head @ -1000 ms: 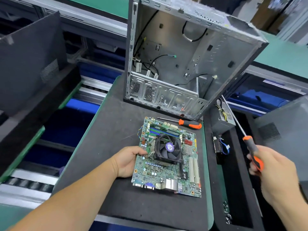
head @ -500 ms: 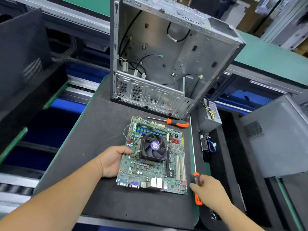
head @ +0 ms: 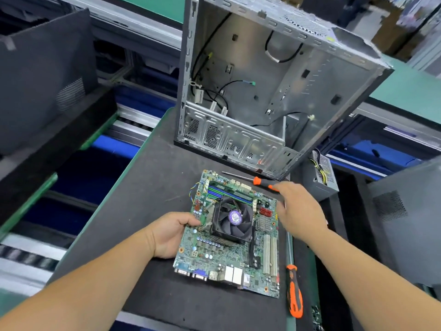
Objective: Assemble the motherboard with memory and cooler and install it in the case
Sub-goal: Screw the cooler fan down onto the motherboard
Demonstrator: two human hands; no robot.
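The green motherboard (head: pixel 214 254) lies flat on the black mat (head: pixel 143 199), with the black cooler fan (head: pixel 232 219) mounted at its middle and a memory stick (head: pixel 229 193) in the slots along its far edge. My left hand (head: pixel 171 235) grips the board's left edge, thumb on top. My right hand (head: pixel 300 211) hovers over the board's far right corner, fingers loosely bent and holding nothing, close to the handle of a small orange screwdriver (head: pixel 257 180). The open metal case (head: pixel 262 91) stands just behind the board, loose cables inside.
A long orange-handled screwdriver (head: pixel 294 292) lies along the board's right side. A grey power supply (head: pixel 322 177) sits right of the case. A black panel (head: pixel 43 75) stands at the left, a dark grey one (head: pixel 410 223) at the right. Conveyor rails run on both sides.
My right hand brought the long screwdriver down, laid it beside the board's right edge, let go, and moved up to the board's far right corner. My left hand kept its grip.
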